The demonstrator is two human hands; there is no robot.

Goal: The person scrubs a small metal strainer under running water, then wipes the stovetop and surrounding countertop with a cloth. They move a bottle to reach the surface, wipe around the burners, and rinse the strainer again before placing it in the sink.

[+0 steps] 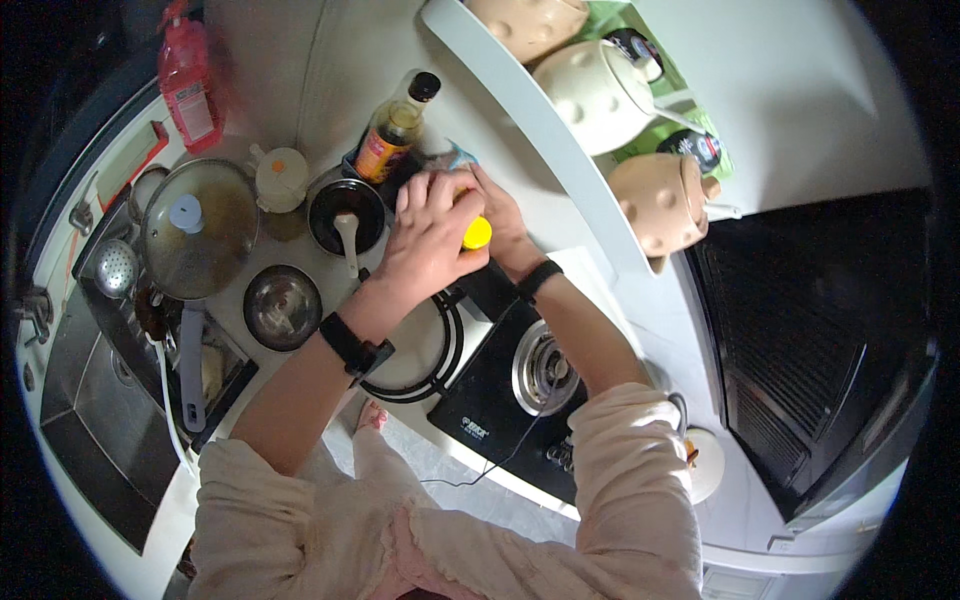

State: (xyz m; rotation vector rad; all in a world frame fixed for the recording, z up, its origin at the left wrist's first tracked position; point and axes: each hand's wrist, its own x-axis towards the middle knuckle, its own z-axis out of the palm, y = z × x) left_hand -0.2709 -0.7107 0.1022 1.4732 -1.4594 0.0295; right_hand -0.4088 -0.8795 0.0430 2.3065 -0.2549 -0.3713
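My left hand (431,232) is wrapped around something with a yellow cap (477,233), most of which the fingers hide. Just behind it, my right hand (501,214) reaches towards the back of the counter, its fingers partly hidden by the left; what it touches cannot be told. A dark-capped glass sauce bottle (386,142) stands upright behind my left hand. To the left is a dark bowl (322,217) of dark liquid with a white spoon (347,240) in it. An empty metal bowl (282,307) sits nearer the sink.
A gas stove (480,405) lies below my hands. At left are a lidded pan (200,240), a skimmer (117,268), a steel sink (112,420) and a pink pump bottle (187,90). A curved white shelf (525,120) with ceramic jars (592,94) overhangs the right side, near a dark range hood (810,330).
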